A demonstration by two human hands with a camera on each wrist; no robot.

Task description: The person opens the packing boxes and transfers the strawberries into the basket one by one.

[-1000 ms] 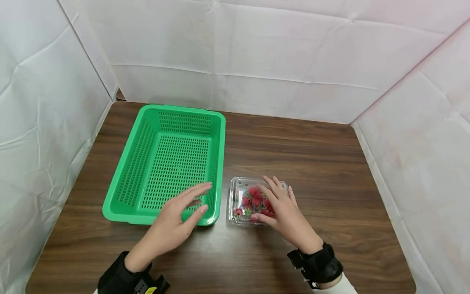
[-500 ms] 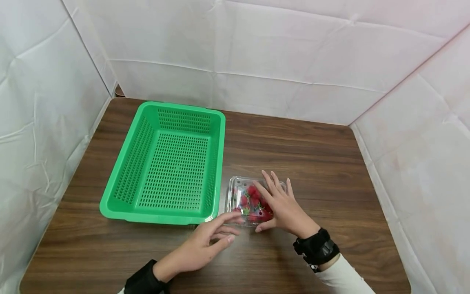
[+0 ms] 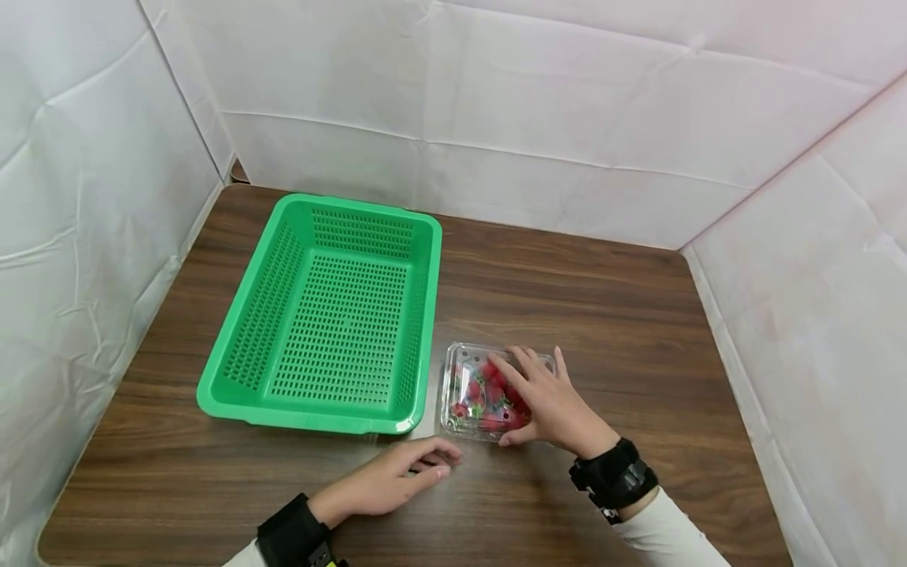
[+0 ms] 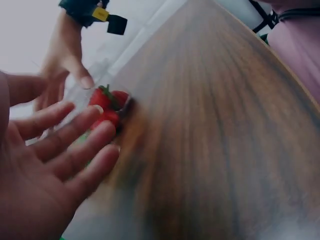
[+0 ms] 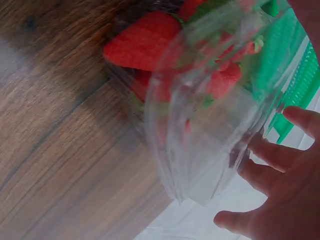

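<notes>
A clear plastic clamshell box (image 3: pixel 459 387) of strawberries (image 5: pixel 145 41) lies on the wooden table, its lid down. My right hand (image 3: pixel 557 405) spreads over the box's right part, fingers apart and fingertips touching the lid. The thumb reaches the near edge. In the right wrist view the fingertips meet the clear plastic. My left hand (image 3: pixel 397 475) is just in front of the box's near left corner, holding nothing, fingers loosely bent. The left wrist view shows its palm and fingers (image 4: pixel 93 170) relaxed, the strawberries behind them.
A green perforated basket (image 3: pixel 431 315) stands left of the box, nothing inside it. White sheeting (image 3: pixel 553 94) closes off the back and both sides of the brown table (image 3: pixel 602 299).
My left hand has moved from over the basket's near right corner to the right and nearer me, in front of the box. My right hand stays on the box, its thumb now at the near edge.
</notes>
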